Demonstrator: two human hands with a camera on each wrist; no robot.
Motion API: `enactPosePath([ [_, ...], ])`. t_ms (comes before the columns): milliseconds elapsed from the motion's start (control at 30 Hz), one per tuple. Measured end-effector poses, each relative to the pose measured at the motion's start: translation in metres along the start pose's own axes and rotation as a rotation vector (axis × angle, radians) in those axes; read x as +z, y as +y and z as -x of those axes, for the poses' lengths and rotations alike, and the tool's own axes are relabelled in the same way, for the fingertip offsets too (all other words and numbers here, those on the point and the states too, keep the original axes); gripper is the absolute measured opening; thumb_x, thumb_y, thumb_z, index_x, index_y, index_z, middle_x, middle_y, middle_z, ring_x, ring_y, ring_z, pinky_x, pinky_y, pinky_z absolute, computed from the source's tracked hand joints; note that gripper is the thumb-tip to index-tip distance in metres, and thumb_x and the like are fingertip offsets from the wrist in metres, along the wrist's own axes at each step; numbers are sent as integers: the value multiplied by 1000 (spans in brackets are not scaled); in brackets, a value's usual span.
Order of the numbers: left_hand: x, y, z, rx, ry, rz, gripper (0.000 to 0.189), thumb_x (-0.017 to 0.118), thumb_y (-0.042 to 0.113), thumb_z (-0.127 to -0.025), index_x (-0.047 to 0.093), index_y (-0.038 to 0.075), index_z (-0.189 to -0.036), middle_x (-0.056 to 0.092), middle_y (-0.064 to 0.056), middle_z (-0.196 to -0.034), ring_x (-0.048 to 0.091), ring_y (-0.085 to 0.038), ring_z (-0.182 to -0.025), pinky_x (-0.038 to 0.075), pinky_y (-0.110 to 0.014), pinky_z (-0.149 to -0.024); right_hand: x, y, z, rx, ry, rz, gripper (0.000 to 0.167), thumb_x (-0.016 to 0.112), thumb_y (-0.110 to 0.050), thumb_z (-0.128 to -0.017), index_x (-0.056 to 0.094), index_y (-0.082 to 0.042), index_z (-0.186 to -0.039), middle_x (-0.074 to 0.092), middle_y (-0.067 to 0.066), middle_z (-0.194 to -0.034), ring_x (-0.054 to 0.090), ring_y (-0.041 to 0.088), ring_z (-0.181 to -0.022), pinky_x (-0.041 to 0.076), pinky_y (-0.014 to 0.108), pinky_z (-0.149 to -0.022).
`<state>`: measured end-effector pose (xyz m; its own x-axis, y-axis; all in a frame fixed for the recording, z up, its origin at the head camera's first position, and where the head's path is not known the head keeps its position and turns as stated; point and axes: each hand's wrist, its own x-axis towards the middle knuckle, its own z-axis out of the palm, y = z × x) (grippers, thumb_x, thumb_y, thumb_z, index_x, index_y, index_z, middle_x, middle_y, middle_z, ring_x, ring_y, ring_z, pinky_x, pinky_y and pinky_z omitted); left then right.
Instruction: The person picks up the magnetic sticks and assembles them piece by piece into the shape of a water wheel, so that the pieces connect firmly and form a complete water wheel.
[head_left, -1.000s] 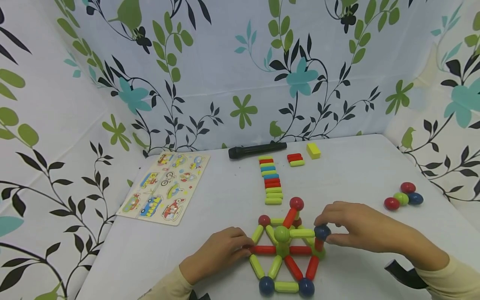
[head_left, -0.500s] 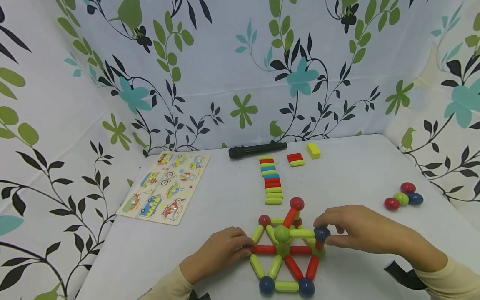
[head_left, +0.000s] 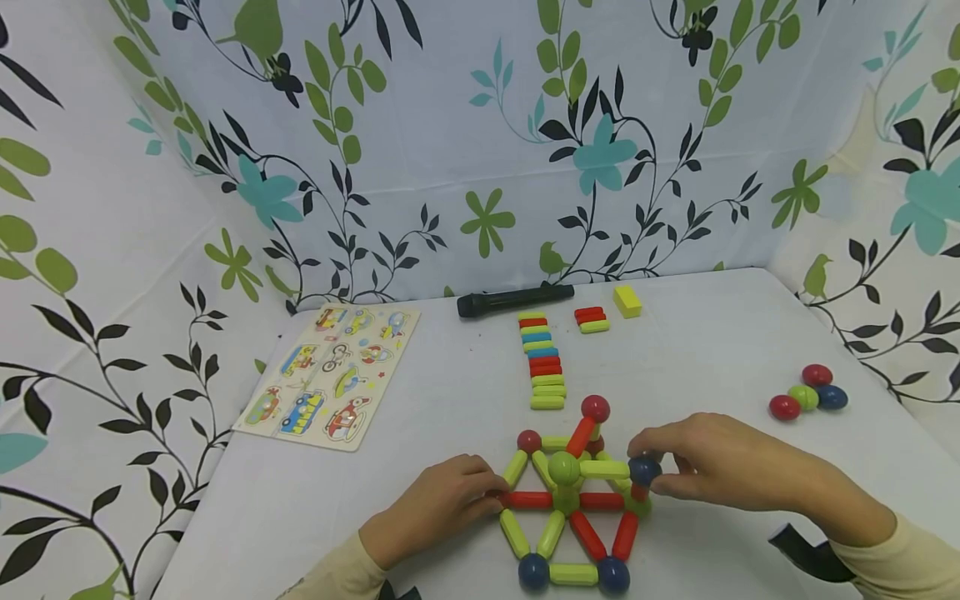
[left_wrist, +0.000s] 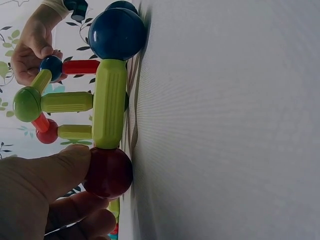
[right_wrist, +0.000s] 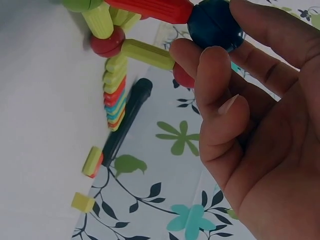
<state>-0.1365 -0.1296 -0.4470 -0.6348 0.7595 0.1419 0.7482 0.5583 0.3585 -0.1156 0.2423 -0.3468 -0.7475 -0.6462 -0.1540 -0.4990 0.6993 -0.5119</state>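
Rod-and-ball frame (head_left: 566, 500) standing before you; your left hand (head_left: 444, 498) pinches a low red ball (left_wrist: 109, 173); your right hand (head_left: 738, 462) grips a raised blue ball (head_left: 642, 472).

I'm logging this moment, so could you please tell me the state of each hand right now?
Left hand: closed, holding a dark red ball.
Right hand: closed, holding the raised blue ball.

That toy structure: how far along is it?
Seemingly done: the spoked base. In hand: the left hand grips a red corner ball; the right hand pinches a raised blue ball. Perhaps left: bridging the gap from that ball to the raised red ball, using a loose stick.
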Motion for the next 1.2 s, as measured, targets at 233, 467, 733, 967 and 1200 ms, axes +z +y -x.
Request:
enactPosePath([
  [233,1,-2,2,11,19,-1,19,74,25,-95,76,23,-114,69,13,-100,60,1,-91,52,-16,-81,-32,20,-17,22,133,74,39,71,-42,-95,69,-20,-127,71,-13,-103,61,2,-81,54,24,-68],
  [467,1,-4,5,-3,9,3,21,77,22,-93,76,23,-114,69,13,-100,60,1,-90,52,-16,-81,-56,86,-108,200,323,371,29,76,-16,-92,73,-7,-119,72,8,-105,68,27,-96,59,46,-82],
  [733,2,-1,5,15,4,3,21,75,25,-94,76,22,-115,69,12,-102,61,1,-94,51,-15,-83,-35,130,-168,233,233,521,36,78,-14,-90,72,-9,-125,68,14,-115,66,32,-105,58,51,-88],
  [967,2,-3,5,22,11,6,20,74,25,-95,75,23,-115,69,13,-102,60,2,-93,51,-14,-82,-33,133,-184,240,236,560,31,72,-7,-91,74,-9,-121,69,14,-115,63,33,-102,58,50,-87],
  [1200,1,-4,4,30,21,2,21,74,25,-95,75,22,-116,69,12,-102,60,2,-93,50,-14,-82,-32,137,-192,240,197,554,23,72,-8,-92,75,-9,-115,69,12,-108,63,32,-96,58,50,-85],
])
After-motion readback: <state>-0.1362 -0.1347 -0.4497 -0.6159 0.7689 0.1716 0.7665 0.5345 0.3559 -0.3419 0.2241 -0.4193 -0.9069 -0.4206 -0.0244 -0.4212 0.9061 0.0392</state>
